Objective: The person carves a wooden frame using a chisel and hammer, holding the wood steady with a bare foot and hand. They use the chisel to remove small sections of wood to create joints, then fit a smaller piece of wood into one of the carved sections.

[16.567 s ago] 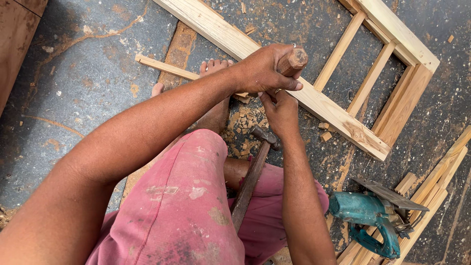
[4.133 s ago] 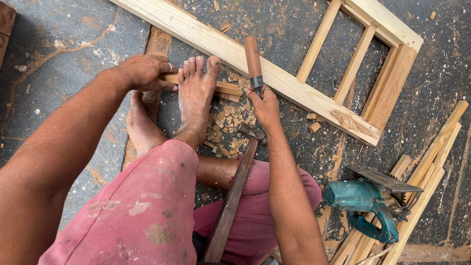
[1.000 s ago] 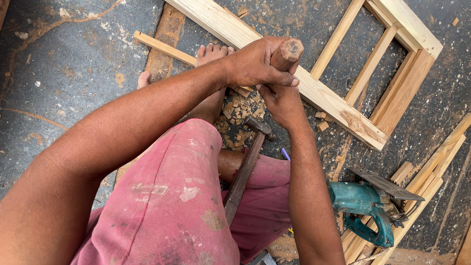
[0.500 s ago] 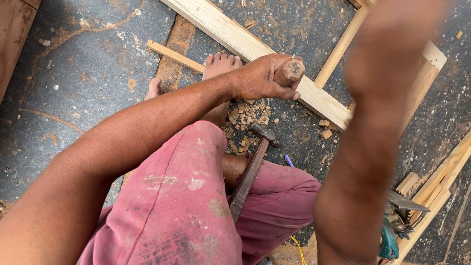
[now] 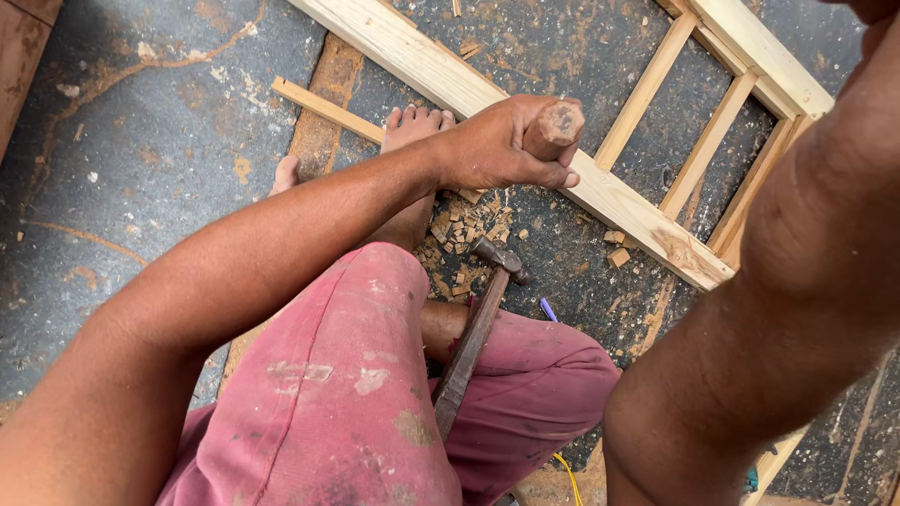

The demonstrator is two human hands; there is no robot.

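Here our left hand (image 5: 497,150) wraps its grip tight round the brown round-topped wooden chisel handle (image 5: 553,126), standing it upright over the pale pine frame rail (image 5: 619,201) for steadiness. Our right forearm is raised; its grip is out of view. The wooden-handled hammer (image 5: 473,333) rests across our lap.

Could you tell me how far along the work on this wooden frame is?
Done: wood chips lie beside the frame rail, so some wood is cut. In hand: the left hand holds a wooden tool handle against the rail. Left: unclear, the cut is hidden; the hammer rests on the lap.
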